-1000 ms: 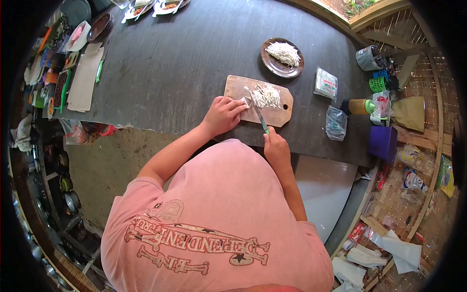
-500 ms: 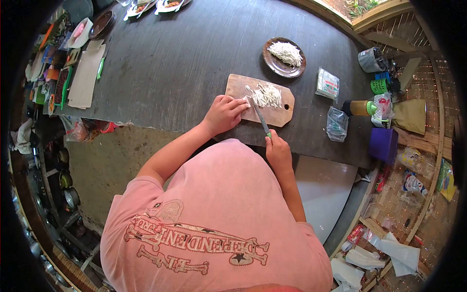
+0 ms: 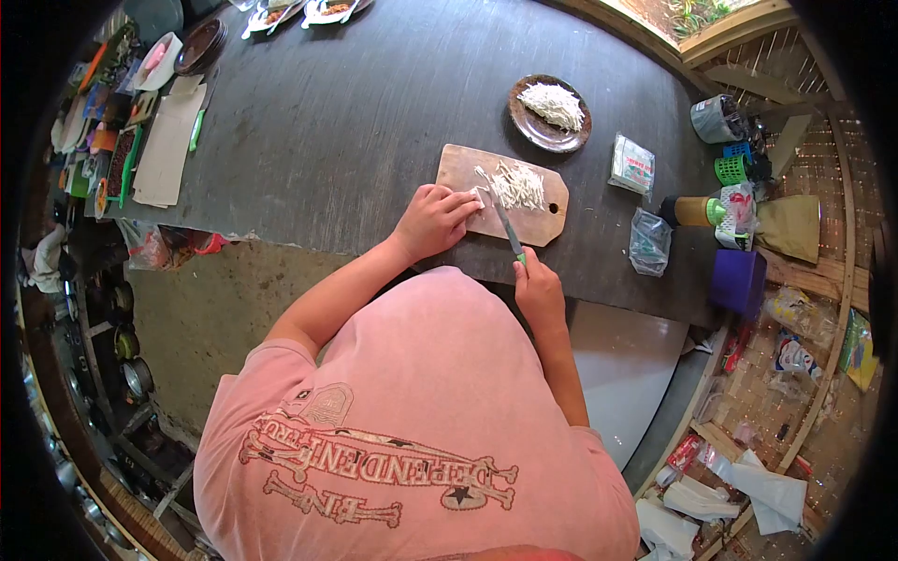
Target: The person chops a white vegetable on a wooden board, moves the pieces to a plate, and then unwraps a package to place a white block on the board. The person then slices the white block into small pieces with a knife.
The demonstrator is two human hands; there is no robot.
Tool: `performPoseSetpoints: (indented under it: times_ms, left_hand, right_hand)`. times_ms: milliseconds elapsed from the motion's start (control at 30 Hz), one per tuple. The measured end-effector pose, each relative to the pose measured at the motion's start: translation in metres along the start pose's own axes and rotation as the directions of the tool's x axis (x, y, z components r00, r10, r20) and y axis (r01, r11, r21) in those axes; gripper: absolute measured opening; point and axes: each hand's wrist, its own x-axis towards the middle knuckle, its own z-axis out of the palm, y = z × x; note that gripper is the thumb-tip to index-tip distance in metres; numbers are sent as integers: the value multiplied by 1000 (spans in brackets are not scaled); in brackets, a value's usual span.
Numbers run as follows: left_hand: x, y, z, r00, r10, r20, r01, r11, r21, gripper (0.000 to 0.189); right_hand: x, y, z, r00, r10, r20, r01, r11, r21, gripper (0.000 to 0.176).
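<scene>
A wooden cutting board [image 3: 517, 222] lies near the table's front edge, with a pile of thin white strips [image 3: 518, 185] on it. My left hand [image 3: 437, 221] rests at the board's left side, its fingers pressed on a small white piece [image 3: 481, 199]. In my right hand [image 3: 538, 284] is a knife [image 3: 507, 227] with a green handle; its blade points away from me over the board, beside the white piece and the strips. Behind the board a brown plate [image 3: 552, 140] holds more white strips [image 3: 552, 105].
On the dark table [image 3: 327, 140], a white package [image 3: 632, 165] and a clear plastic bag [image 3: 648, 241] lie right of the board. A bottle [image 3: 690, 210] and purple container [image 3: 738, 280] are at the right edge. Cardboard [image 3: 166, 145] and a green-handled knife [image 3: 196, 130] lie left.
The whole view has shifted slightly. The knife blade has moved a little beside the white piece; both hands keep nearly the same places.
</scene>
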Motion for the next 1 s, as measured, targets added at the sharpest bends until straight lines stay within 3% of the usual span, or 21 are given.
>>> performPoseSetpoints:
  times_ms: [200, 567, 1000]
  left_hand:
    - [0, -2, 1, 1000, 12, 9, -12, 999, 30, 42]
    - [0, -1, 2, 1000, 8, -5, -8, 1000, 30, 43]
    - [1, -1, 0, 1000, 12, 6, -12, 1000, 14, 42]
  right_hand:
    - [10, -3, -7, 998, -43, -46, 42, 999, -31, 32]
    - [3, -8, -1, 999, 6, 54, -6, 1000, -11, 31]
    - [6, -12, -4, 998, 2, 61, -2, 1000, 2, 27]
